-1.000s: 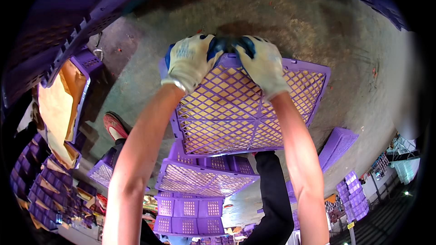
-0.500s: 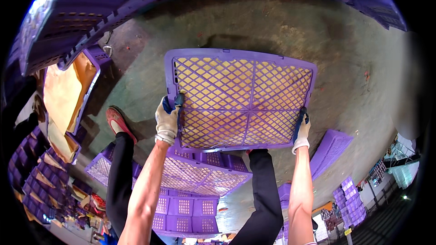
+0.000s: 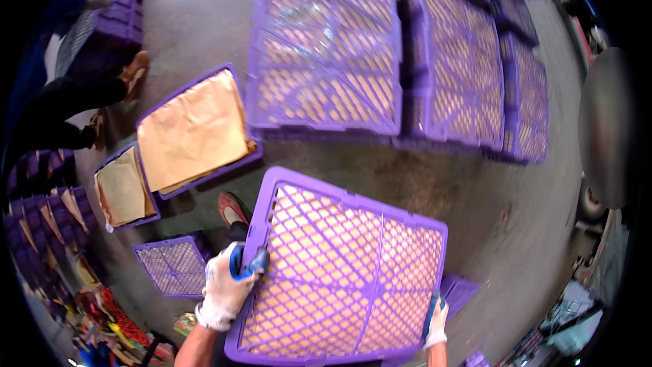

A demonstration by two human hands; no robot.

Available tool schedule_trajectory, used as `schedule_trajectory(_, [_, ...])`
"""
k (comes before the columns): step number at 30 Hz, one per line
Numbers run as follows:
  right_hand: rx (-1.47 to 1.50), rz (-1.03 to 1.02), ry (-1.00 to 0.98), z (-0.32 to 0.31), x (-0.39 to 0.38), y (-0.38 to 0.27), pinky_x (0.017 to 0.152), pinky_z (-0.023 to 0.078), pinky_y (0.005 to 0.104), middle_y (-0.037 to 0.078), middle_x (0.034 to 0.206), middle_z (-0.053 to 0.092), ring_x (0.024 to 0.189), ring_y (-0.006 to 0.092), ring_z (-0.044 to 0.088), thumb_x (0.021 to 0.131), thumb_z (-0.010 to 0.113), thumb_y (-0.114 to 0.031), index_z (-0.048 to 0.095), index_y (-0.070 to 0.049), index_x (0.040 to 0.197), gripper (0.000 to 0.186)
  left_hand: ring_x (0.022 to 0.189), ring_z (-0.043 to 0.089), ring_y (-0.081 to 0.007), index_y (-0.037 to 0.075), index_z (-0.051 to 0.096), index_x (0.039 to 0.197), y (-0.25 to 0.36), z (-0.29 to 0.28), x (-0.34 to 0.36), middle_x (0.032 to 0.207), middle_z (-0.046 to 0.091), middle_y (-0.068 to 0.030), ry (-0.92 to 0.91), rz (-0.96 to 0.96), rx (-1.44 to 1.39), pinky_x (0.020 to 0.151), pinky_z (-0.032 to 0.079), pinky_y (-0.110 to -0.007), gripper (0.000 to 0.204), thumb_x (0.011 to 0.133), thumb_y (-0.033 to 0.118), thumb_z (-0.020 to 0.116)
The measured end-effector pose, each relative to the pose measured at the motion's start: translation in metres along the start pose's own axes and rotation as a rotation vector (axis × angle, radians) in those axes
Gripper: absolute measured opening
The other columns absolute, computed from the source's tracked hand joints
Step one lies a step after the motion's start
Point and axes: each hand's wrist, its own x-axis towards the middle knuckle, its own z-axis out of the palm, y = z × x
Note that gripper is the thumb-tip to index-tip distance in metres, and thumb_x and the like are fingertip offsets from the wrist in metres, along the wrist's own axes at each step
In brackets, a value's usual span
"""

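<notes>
A purple plastic crate (image 3: 343,278) with a diamond-lattice top is held in front of my body; tan paper-like material shows through the openings. My left hand (image 3: 227,289), in a white glove with a blue palm, grips its left edge, the thumb over the rim. At the opposite edge my right hand (image 3: 436,323), gloved alike, is closed on the rim, its fingers partly hidden. Beyond the crate stands a tall purple crate stack (image 3: 326,47) with lattice tops. The lower sides of the held crate are out of sight.
More crate stacks (image 3: 462,68) stand at the back right. An open crate (image 3: 193,129) lined with brown paper sits at left, beside a smaller-looking one (image 3: 125,187). A lattice-topped crate (image 3: 173,265) lies near my shoe (image 3: 233,208). Another person's legs (image 3: 75,105) show far left.
My view has swung up and ahead, bringing the tall stacks into sight. The crate stays in both hands and now appears lower in the picture, more tilted.
</notes>
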Motion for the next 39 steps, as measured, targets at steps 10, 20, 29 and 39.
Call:
schedule_trajectory(10, [-0.188, -0.247, -0.118, -0.033, 0.168, -0.011, 0.092, 0.043, 0.0333, 0.014, 0.109, 0.061, 0.100, 0.0220, 0.057, 0.091, 0.050, -0.016, 0.054, 0.007, 0.118, 0.036, 0.090, 0.064, -0.0136, -0.004, 0.045, 0.131, 0.038, 0.046, -0.046, 0.098, 0.065, -0.0215, 0.295, -0.296, -0.185, 0.076, 0.051, -0.028, 0.057, 0.082, 0.015, 0.068])
schedule_trajectory(20, [-0.598, -1.085, -0.482, 0.070, 0.269, -0.236, 0.093, 0.042, 0.0361, 0.021, 0.113, 0.060, 0.104, 0.0289, 0.057, 0.091, 0.049, -0.011, 0.049, 0.010, 0.123, 0.039, 0.088, 0.052, -0.0092, 0.001, 0.041, 0.137, -0.005, 0.278, -0.173, 0.121, 0.055, -0.0079, 1.163, -0.534, -0.600, 0.075, 0.043, -0.023, 0.053, 0.087, 0.000, 0.058])
schedule_trajectory(29, [-1.305, -1.212, -0.631, 0.140, 0.179, -0.362, 0.098, 0.040, 0.0380, 0.024, 0.125, 0.055, 0.114, 0.0344, 0.055, 0.088, 0.047, -0.003, 0.041, 0.001, 0.134, 0.047, 0.117, 0.047, -0.0122, -0.006, 0.040, 0.135, -0.007, 0.324, -0.157, 0.133, 0.050, -0.0114, 1.026, -0.649, -0.979, 0.101, 0.035, -0.024, 0.053, 0.083, -0.015, 0.043])
schedule_trajectory(39, [-2.186, -1.378, -1.110, 0.371, 0.150, -0.358, 0.079, 0.048, 0.0473, 0.026, 0.096, 0.063, 0.089, 0.0399, 0.061, 0.085, 0.054, -0.024, 0.050, -0.010, 0.129, 0.047, 0.101, 0.060, -0.0377, 0.004, 0.054, 0.123, 0.002, 0.395, -0.133, 0.109, 0.062, -0.0215, 0.805, -1.286, -0.764, 0.086, 0.048, -0.042, 0.039, 0.085, 0.011, 0.057])
